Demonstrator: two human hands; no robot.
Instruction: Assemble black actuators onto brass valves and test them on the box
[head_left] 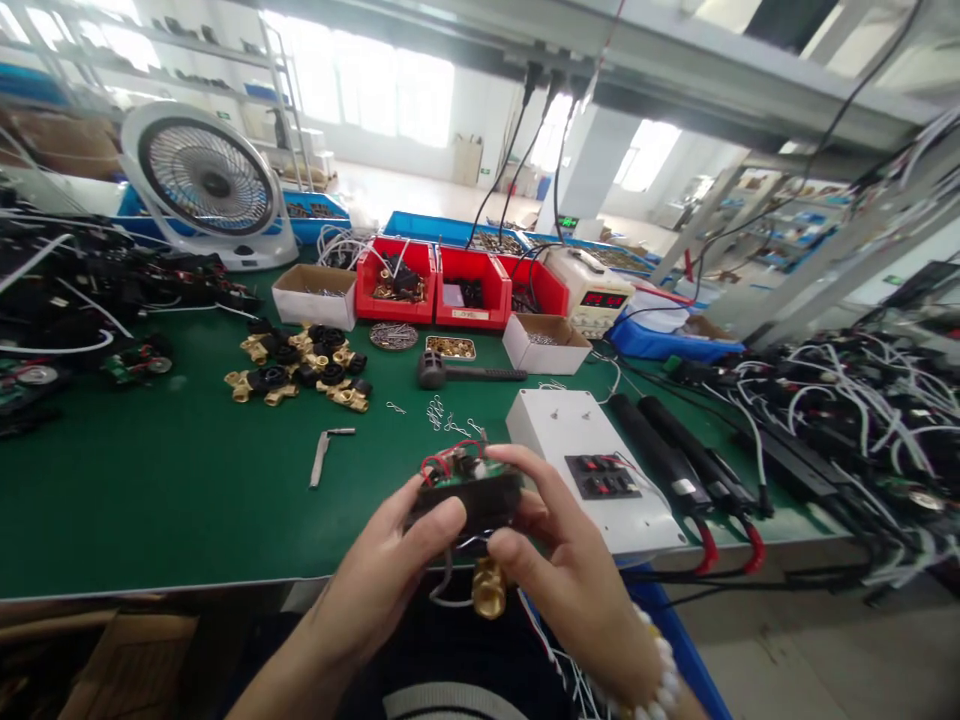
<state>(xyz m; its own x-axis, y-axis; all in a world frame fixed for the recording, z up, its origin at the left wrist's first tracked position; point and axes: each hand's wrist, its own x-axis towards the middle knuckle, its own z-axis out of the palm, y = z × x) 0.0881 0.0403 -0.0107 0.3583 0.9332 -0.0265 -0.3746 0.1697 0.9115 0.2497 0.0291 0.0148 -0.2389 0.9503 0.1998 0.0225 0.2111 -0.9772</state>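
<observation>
Both my hands hold a black device with a green circuit board and red wires [472,490] above the front edge of the table. My left hand [405,550] grips its left side, thumb pressed on the near face. On the right side my right hand [559,540] is closed round it, the thumb beside a brass fitting [489,590] hanging below the body. A grey wire [444,595] loops down beside the fitting. Beyond the device lie several small metal clips [436,412] and a black, long-handled tool [465,372]. An L-shaped metal tool [321,458] rests to the left.
Brass and black fittings [300,365] are heaped at left centre. Red bins [472,290], white boxes [546,343] and a fan [210,185] stand behind. To the right are a white switch box [585,460], black cylinders [664,455] and piled cables [810,410].
</observation>
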